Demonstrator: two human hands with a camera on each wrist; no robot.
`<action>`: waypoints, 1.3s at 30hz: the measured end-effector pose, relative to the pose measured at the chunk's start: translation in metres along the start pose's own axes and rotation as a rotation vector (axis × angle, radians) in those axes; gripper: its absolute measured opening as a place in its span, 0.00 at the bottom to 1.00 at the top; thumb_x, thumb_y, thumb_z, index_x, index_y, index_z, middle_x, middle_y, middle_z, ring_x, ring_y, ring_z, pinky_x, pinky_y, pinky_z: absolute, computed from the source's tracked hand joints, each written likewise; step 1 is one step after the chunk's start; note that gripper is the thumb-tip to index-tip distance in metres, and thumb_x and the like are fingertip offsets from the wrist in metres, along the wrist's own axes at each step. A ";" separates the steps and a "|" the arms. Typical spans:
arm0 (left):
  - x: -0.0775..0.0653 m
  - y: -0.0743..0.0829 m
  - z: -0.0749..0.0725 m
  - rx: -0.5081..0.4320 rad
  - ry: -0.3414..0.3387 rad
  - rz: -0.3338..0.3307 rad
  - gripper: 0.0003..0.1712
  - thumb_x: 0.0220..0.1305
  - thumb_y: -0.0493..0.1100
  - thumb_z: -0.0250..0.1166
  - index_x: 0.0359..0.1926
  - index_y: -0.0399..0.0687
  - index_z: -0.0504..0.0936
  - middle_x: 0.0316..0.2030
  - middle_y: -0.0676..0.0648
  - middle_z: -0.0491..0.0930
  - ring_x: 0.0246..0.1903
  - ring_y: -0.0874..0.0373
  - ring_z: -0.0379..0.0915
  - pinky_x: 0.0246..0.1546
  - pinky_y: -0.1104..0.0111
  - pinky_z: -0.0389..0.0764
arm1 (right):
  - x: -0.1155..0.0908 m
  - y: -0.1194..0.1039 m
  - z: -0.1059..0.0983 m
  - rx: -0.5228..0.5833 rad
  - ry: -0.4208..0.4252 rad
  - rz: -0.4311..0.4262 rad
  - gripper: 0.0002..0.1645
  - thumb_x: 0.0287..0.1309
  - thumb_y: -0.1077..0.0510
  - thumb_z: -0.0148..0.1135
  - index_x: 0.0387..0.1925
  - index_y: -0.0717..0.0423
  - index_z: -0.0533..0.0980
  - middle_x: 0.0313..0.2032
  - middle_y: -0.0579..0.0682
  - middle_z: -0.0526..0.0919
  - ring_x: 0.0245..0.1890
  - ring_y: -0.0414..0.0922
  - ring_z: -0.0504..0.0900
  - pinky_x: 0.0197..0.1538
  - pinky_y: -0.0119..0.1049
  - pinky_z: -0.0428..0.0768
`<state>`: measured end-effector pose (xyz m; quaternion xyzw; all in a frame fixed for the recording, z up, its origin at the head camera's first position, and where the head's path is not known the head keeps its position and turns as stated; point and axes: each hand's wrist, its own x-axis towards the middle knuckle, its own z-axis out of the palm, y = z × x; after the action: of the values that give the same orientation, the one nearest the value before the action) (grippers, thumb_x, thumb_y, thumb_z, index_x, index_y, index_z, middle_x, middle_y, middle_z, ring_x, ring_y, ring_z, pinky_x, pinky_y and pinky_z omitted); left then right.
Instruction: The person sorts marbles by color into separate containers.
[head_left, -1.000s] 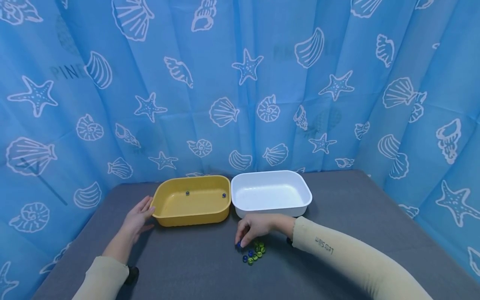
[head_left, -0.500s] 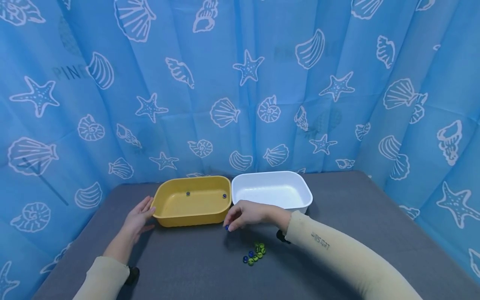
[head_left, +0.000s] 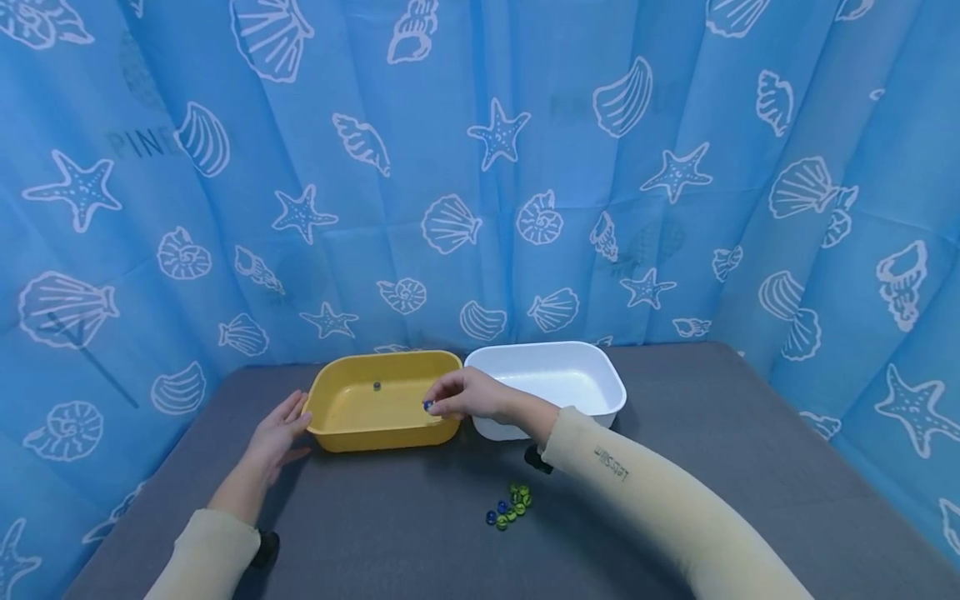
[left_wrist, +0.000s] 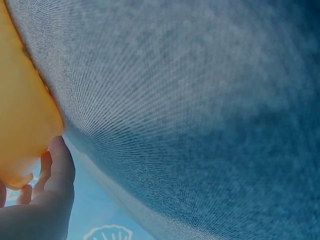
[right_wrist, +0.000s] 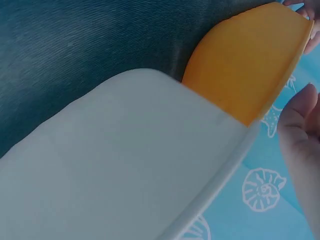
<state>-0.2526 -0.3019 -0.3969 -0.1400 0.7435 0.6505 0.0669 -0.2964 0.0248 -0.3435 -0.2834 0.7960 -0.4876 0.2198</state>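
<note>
My right hand (head_left: 472, 394) pinches a small blue marble (head_left: 428, 406) between thumb and fingertips, over the right part of the yellow tub (head_left: 360, 440). In the right wrist view that hand (right_wrist: 302, 120) shows at the right edge, its marble hidden. Inside the tub lies one dark marble (head_left: 377, 386). At the tub's left end my left hand (head_left: 276, 433) touches the wall and rim with extended fingers; the left wrist view shows this hand (left_wrist: 47, 192) against the yellow wall. Several green marbles (head_left: 520, 509) and two blue marbles (head_left: 491, 517) sit in a loose cluster on the table.
A white tub (head_left: 611, 398) stands right beside the yellow one, partly covered by my right hand and forearm. Both rest on a grey cloth-covered table (head_left: 375, 533). Behind hangs a blue curtain (head_left: 450, 283) with seashell prints.
From the marble cluster, my right hand has lifted a blue marble up and left to above the yellow tub. It now hides the tub's right-hand marble. The left hand stays put.
</note>
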 end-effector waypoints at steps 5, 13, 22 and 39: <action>0.000 0.000 0.000 -0.001 0.015 -0.005 0.37 0.78 0.43 0.46 0.77 0.49 0.36 0.75 0.46 0.39 0.72 0.41 0.43 0.63 0.41 0.60 | 0.013 -0.002 0.008 0.056 0.082 0.036 0.13 0.63 0.58 0.64 0.46 0.61 0.81 0.38 0.49 0.82 0.44 0.53 0.79 0.47 0.45 0.82; 0.002 0.000 -0.001 0.005 0.011 0.003 0.37 0.78 0.44 0.46 0.77 0.49 0.36 0.75 0.46 0.39 0.72 0.41 0.43 0.63 0.41 0.60 | 0.042 0.002 0.022 0.113 0.216 0.134 0.12 0.64 0.58 0.63 0.45 0.60 0.81 0.42 0.51 0.82 0.49 0.51 0.79 0.49 0.47 0.80; 0.004 -0.003 -0.001 0.007 0.014 0.012 0.37 0.78 0.44 0.47 0.77 0.49 0.36 0.75 0.46 0.39 0.72 0.40 0.43 0.62 0.40 0.60 | 0.071 0.010 0.038 0.022 0.326 0.178 0.07 0.61 0.61 0.66 0.39 0.61 0.83 0.40 0.51 0.79 0.37 0.42 0.73 0.38 0.33 0.73; 0.000 0.000 0.000 -0.004 0.006 0.034 0.37 0.78 0.43 0.46 0.77 0.48 0.37 0.75 0.47 0.40 0.72 0.41 0.43 0.63 0.41 0.61 | 0.095 0.019 0.054 -0.155 0.249 0.350 0.05 0.53 0.63 0.72 0.33 0.60 0.85 0.30 0.47 0.80 0.29 0.41 0.72 0.34 0.32 0.72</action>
<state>-0.2526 -0.3024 -0.3973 -0.1292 0.7445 0.6528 0.0532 -0.3382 -0.0665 -0.3909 -0.0949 0.8890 -0.4108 0.1788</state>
